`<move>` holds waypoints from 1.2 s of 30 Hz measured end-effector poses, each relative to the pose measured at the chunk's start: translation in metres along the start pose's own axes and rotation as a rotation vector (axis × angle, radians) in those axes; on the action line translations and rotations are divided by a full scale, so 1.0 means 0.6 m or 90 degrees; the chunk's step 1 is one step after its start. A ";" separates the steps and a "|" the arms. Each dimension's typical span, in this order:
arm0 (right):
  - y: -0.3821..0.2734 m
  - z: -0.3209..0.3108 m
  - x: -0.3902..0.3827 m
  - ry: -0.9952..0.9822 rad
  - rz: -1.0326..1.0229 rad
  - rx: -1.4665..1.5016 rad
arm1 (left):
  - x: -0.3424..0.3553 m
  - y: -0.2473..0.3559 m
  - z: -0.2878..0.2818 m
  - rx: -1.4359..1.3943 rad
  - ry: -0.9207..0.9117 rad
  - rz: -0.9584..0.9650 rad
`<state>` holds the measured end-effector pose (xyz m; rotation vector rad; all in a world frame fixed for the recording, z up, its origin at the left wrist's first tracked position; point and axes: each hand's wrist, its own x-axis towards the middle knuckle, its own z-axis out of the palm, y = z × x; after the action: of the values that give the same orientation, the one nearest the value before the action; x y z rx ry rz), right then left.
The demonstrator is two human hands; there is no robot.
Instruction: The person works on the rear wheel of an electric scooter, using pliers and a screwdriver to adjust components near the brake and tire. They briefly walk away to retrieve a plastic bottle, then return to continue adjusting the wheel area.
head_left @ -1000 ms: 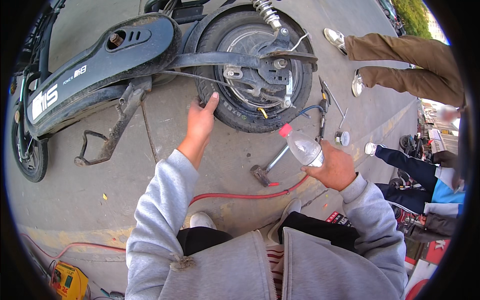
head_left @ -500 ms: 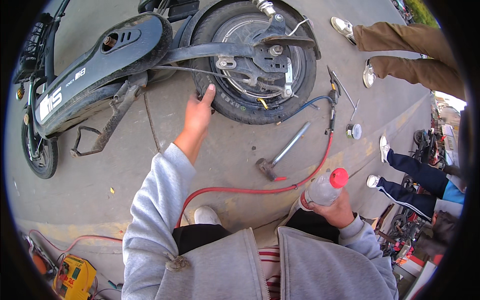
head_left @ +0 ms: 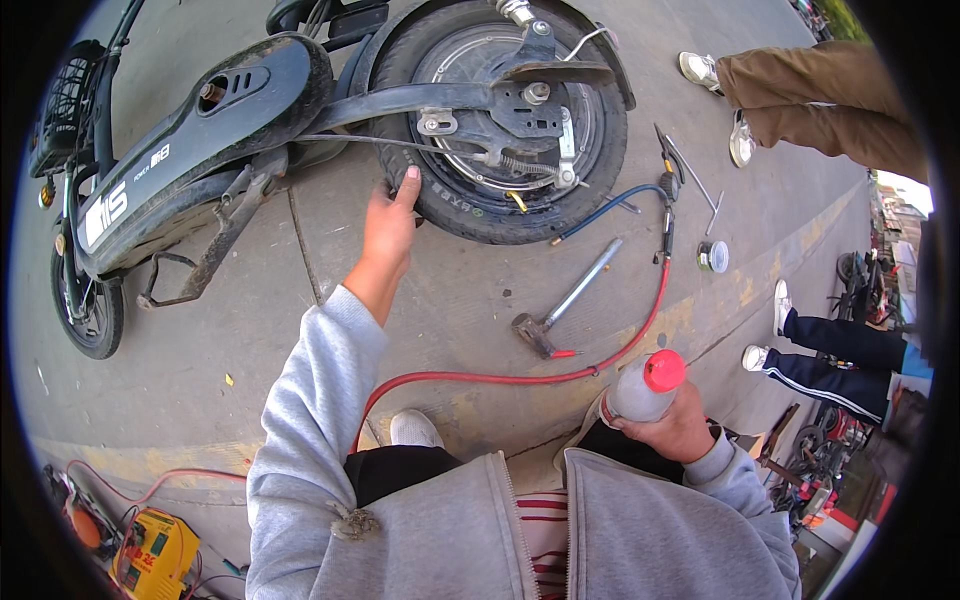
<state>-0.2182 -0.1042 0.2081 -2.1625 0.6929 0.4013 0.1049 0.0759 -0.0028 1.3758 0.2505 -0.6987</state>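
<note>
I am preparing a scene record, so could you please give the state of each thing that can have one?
scooter, lying on its side
rear wheel, attached
left hand, at rear wheel, grip unclear
bottle, red cap on
right hand, closed around the bottle
hammer, lying on the ground
red hose, lying curved
jacket, unzipped
small tub, open or shut unclear
yellow unit, on or off unclear

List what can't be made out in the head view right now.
- Left hand, head view: most fingertips, hidden behind the hand itself and the tyre.
- Plastic bottle, head view: palm side, covered by the right hand.
- Small round tub, head view: contents, too small to tell.
- Bystander in brown trousers, head view: upper body, cut off by the dark right rim.
</note>
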 end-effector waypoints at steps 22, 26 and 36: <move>-0.021 0.003 0.007 -0.016 -0.039 -0.048 | -0.004 0.001 0.002 -0.017 0.009 0.019; -0.019 0.005 0.008 -0.026 -0.029 -0.053 | -0.003 0.000 0.001 -0.025 0.009 0.017; -0.017 0.007 0.011 -0.033 -0.048 -0.071 | -0.001 -0.003 -0.001 -0.004 -0.005 0.020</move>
<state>-0.2068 -0.0977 0.2084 -2.2677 0.5705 0.4632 0.1038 0.0763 -0.0039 1.3677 0.2246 -0.6757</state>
